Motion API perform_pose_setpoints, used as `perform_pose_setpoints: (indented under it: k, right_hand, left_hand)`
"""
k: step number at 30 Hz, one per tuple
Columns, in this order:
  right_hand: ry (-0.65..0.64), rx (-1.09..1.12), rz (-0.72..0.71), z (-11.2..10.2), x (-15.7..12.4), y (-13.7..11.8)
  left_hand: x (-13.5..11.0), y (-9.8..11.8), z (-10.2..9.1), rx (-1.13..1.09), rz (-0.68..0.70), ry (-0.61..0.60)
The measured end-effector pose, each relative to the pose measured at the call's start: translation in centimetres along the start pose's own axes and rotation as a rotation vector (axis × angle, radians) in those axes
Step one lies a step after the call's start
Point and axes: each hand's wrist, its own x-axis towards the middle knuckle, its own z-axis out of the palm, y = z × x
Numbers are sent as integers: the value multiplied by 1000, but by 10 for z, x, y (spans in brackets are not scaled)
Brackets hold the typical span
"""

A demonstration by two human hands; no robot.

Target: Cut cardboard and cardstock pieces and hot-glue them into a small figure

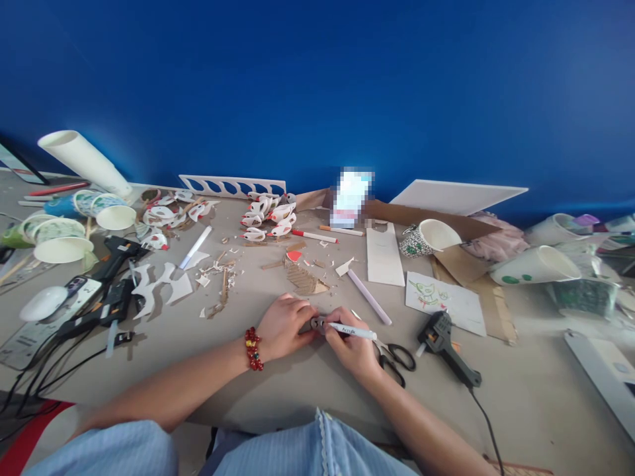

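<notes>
My right hand [350,345] is closed around a white acrylic marker [353,330], its tip pointing left. A small grey piece with dark marks [317,323] lies between the marker's tip and my left hand [288,324]. The left fingers are closed on that piece against the table, partly covering it. A red bead bracelet [253,348] circles the left wrist. Beside my right hand lie black-handled scissors [397,360], partly hidden under it. Ahead of both hands are a corrugated cardboard scrap [303,277] and a lilac pen [370,297].
Several white bird cutouts [270,215] stand towards the back. A glue gun [446,344] lies at the right, with two more glue guns [116,301] at the left. Paper cups [439,235], a drawing [441,301] and paper scraps [163,287] are spread around. A blue wall [317,86] rises behind.
</notes>
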Motion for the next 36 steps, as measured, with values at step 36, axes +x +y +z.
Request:
perform_pose_setpoints:
  k: [36]
  right_hand:
    - [-9,-42,0,-1,1,-1]
  left_hand:
    - [0,-1,1,0,2,-12]
